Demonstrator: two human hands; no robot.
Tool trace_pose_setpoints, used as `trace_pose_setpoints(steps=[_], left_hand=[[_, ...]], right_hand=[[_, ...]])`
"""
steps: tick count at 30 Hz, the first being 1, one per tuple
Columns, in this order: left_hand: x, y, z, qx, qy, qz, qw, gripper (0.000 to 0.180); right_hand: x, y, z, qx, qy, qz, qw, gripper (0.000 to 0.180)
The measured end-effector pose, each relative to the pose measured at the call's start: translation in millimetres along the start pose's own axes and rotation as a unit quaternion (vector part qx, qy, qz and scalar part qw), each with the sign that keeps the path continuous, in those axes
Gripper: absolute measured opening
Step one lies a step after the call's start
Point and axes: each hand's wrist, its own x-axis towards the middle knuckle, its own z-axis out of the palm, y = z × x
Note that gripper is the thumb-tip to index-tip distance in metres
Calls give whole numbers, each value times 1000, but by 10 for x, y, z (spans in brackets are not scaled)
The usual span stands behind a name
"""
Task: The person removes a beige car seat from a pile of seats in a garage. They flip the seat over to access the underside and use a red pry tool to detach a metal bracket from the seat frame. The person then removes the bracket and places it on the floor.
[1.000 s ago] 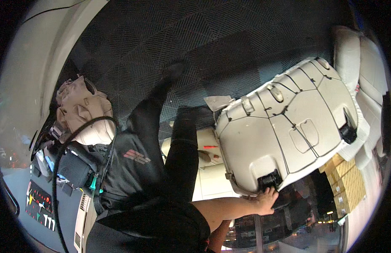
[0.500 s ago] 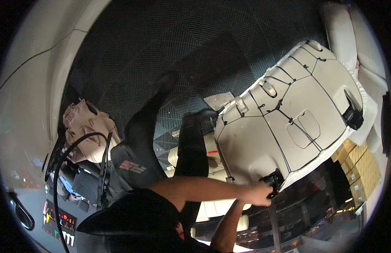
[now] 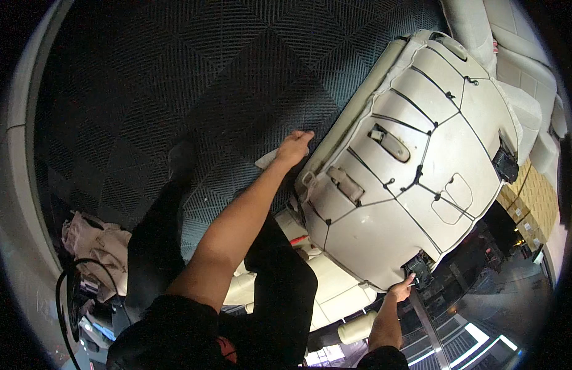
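Observation:
A large cream seat cushion (image 3: pixel 415 166) is turned underside up, with black wires and plastic clips running across it. My left hand (image 3: pixel 294 147) reaches to its upper left edge, and its fingers close around a pale flap of the cover there. My right hand (image 3: pixel 400 288) grips the cushion's lower edge, right beside a black connector block (image 3: pixel 418 268). A second black block (image 3: pixel 505 165) sits on the far right edge. Both my forearms come up from the bottom of the view.
A dark ribbed floor mat (image 3: pixel 193 74) lies beneath. My legs in black trousers (image 3: pixel 280 290) stand over more cream seat parts (image 3: pixel 335 296). Other cream seats (image 3: pixel 514 68) are at the upper right, cardboard boxes (image 3: pixel 533 197) at the right, and beige cloth (image 3: pixel 95 240) with a black cable at the lower left.
My left arm has stretched up to the cushion's left edge. The cushion has moved higher and larger in view. My right hand has stayed at the black connector block.

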Motion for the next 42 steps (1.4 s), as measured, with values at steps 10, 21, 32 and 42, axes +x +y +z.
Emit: trace_pose_setpoints(steps=[10,21,32,42], left_hand=[[1020,-295,685,-114,-136,-73,981,71],[2035,-137,1227,4,-73,67,995,82],[1976,-999,1294,-62,-164,-70,982,100],[2208,-1244,1322,31,-174,190,966,38]], right_hand=[[111,179,203,215,-3,-27,976,75],[122,233,321,302,28,-125,945,48],[254,335,206,223,15,-117,968,46],[445,238,199,268,22,-167,948,43]])
